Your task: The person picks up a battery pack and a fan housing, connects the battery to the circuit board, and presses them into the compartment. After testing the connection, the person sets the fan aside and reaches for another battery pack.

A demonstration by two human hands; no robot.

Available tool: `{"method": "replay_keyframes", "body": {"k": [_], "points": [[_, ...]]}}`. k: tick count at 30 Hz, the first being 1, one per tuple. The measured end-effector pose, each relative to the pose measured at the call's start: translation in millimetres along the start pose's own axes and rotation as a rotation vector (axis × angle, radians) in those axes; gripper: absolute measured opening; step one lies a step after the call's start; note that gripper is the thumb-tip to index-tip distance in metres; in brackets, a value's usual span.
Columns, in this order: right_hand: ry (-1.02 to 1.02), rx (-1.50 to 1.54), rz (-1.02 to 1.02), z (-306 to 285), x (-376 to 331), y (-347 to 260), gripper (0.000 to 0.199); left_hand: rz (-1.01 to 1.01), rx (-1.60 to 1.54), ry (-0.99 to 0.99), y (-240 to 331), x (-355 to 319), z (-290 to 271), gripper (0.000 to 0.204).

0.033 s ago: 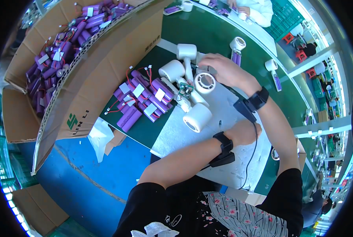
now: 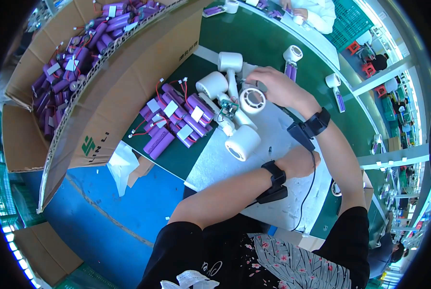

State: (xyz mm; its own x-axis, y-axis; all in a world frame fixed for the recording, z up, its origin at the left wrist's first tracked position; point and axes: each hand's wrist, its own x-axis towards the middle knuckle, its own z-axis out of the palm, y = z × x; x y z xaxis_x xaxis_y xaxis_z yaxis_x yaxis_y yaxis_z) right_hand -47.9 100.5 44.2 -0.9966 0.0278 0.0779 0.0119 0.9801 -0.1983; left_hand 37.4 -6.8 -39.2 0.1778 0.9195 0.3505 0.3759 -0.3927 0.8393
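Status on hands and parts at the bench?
Right hand on white round fan shell. Left hand resting fisted on grey mat. Purple battery cells piled beside.

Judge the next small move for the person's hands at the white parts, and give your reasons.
Probably lifting the white round part clear: the right hand already rests on it, beside the small green circuit board, while the left hand lies on the grey mat.

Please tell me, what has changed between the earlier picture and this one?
Nothing has visibly changed. The right hand still rests at the white round part, and the left hand stays on the grey mat. The purple batteries lie as before.
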Motion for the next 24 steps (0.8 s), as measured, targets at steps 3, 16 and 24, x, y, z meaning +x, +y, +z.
{"method": "replay_keyframes", "body": {"k": [3, 16, 24], "points": [[-0.071, 0.043, 0.112, -3.1, -4.2, 6.3, 0.033, -0.015, 0.047, 0.001, -0.3, 0.1, -2.2, 0.007], [-0.005, 0.266, 0.584, -70.2, -161.7, -15.5, 0.017, 0.011, 0.041, 0.021, -10.3, 10.2, 4.1, 0.016], [0.078, 0.214, 0.85, -28.5, -215.3, -86.3, 0.017, -0.245, -0.282, 0.173, 1.2, 18.7, -22.9, 0.022]]}}
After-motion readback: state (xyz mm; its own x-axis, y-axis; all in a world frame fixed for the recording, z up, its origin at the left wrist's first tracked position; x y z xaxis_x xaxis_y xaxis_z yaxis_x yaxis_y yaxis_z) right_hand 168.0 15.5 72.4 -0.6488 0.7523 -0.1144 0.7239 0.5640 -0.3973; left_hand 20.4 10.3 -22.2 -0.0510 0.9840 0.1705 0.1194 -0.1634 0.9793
